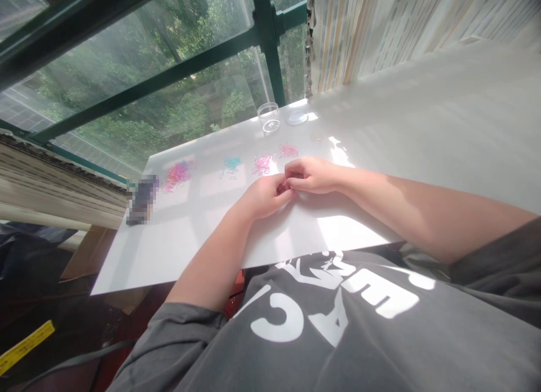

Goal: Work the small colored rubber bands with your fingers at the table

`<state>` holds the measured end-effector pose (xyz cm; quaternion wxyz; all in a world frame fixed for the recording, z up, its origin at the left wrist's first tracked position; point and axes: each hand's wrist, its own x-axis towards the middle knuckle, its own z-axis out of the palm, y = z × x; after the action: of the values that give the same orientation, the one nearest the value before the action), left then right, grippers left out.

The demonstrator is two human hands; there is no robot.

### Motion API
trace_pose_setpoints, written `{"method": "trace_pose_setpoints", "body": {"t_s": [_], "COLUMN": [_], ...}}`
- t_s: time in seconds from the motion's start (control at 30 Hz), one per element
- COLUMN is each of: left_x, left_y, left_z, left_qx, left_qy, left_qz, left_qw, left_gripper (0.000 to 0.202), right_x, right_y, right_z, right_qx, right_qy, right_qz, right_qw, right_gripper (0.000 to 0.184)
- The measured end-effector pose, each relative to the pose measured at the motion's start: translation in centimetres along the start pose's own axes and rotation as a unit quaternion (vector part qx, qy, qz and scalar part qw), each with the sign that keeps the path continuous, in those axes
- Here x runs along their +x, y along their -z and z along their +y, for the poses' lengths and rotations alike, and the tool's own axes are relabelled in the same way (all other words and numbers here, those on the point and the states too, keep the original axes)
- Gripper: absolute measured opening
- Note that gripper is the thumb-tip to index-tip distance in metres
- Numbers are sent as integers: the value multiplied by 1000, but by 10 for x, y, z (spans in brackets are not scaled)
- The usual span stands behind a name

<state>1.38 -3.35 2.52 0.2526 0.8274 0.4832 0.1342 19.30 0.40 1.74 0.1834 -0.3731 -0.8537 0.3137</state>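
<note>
Left hand (264, 196) touching right (310, 175) (lettering (397, 304) inverted)

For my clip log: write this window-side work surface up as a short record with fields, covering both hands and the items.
surface: white flat board beside a window
left hand: fingers curled, tips meeting the right hand
right hand: fingers curled, pinching at the same spot; what is pinched is too small to tell
beyond hands: magenta pile of small loops, teal pile of small loops, two pink piles of small loops
far edge: clear round plastic cup, flat clear lid beside it
</note>
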Motion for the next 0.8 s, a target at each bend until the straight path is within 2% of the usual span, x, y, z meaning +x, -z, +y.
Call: {"method": "trace_pose_setpoints", "body": {"t_s": [0.8], "left_x": [0], "left_y": [0], "left_z": [0], "left_qx": [-1], "left_qy": [1], "left_qz": [2], "left_qw": [1000], "left_gripper": [21], "right_x": [-1], "right_y": [0], "right_z": [-2], "right_qx": [-3], "right_qy": [1], "right_qz": [6], "right_qw": [1000], "right_gripper": [11]}}
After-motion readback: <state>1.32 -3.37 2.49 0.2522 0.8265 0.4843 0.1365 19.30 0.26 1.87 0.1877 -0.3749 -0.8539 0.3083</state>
